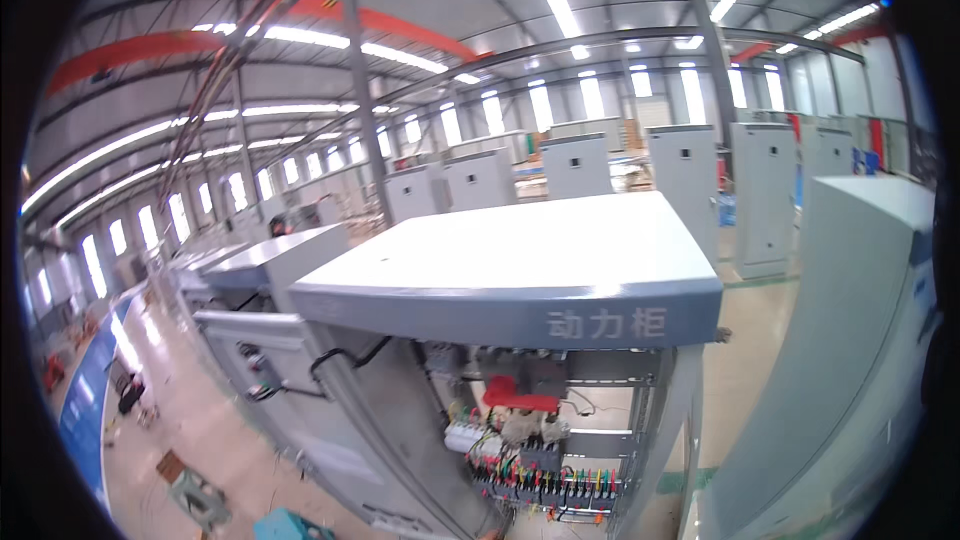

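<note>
Neither of my hands can be made out. Right in front stands a tall grey electrical cabinet (510, 250) with a pale top and a blue-grey front band. Its door (300, 390) is swung out to the left, with a black cable looping across from it. Inside, a red part (518, 396) sits above white and dark components. Lower down runs a row of small black breakers (545, 488) with red, green and yellow wire ends. A small brownish patch at the bottom edge, below the door, is too little to identify.
Another grey cabinet (830, 350) rises close on the right, and a further one (270, 255) stands to the left behind the door. More cabinets (577, 165) line up beyond. On the floor at lower left are a small stool (200, 500) and a teal object (285, 526).
</note>
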`<state>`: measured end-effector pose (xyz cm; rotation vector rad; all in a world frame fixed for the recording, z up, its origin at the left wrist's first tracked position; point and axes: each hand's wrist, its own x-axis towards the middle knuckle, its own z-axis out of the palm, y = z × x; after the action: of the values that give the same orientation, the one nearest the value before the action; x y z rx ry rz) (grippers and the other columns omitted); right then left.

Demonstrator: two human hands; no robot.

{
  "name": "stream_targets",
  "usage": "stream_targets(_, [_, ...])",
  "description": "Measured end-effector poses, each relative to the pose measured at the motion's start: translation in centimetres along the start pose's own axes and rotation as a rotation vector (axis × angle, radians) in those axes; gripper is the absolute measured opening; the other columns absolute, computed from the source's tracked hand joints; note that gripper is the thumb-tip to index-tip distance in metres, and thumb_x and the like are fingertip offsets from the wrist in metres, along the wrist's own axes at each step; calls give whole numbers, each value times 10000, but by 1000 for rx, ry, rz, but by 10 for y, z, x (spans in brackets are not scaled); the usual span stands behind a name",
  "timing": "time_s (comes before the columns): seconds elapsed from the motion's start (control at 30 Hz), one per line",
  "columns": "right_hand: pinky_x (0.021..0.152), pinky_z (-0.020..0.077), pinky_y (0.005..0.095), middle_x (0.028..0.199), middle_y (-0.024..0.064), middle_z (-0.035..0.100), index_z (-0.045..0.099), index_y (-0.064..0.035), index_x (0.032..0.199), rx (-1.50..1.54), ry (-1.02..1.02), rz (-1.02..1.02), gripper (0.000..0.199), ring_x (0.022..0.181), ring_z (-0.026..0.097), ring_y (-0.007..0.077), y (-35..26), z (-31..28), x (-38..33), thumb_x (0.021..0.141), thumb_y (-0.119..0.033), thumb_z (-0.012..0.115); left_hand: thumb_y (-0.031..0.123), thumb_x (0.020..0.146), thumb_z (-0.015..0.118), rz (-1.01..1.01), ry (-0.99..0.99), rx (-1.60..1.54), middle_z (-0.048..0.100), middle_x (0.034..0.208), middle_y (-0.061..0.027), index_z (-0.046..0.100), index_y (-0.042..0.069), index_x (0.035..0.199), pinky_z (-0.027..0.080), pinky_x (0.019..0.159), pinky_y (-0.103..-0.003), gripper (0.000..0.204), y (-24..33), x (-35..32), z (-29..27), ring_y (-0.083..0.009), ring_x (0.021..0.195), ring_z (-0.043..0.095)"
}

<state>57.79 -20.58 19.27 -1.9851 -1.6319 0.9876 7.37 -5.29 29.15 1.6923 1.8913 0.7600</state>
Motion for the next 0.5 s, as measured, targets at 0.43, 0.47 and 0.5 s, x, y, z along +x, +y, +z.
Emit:
stream_targets(0.43, [706, 557, 462, 810, 190, 720, 751, -64, 818, -165, -70, 1, 188, 783, 715, 289, 99, -70, -36, 876, -199, 634, 445, 983, 656, -224, -20, -19, 745, 939, -229, 727, 36, 1185, 548, 756, -500, 462, 17, -140, -24, -380, 849, 706])
stream_targets(0.47, [701, 557, 461, 802, 187, 720, 751, -66, 812, -178, -52, -12, 187, 775, 715, 287, 108, -67, -36, 873, -199, 634, 446, 983, 656, -215, -37, -18, 745, 940, -228, 727, 35, 1186, 548, 755, -497, 463, 19, -134, -18, -377, 848, 706])
stream_targets(0.5, [697, 557, 460, 793, 184, 719, 751, -69, 805, -204, -38, -43, 185, 767, 716, 284, 116, -64, -39, 871, -198, 635, 446, 984, 655, -210, -58, -16, 745, 940, -227, 726, 34, 1186, 548, 754, -494, 464, 19, -132, -13, -375, 847, 706])
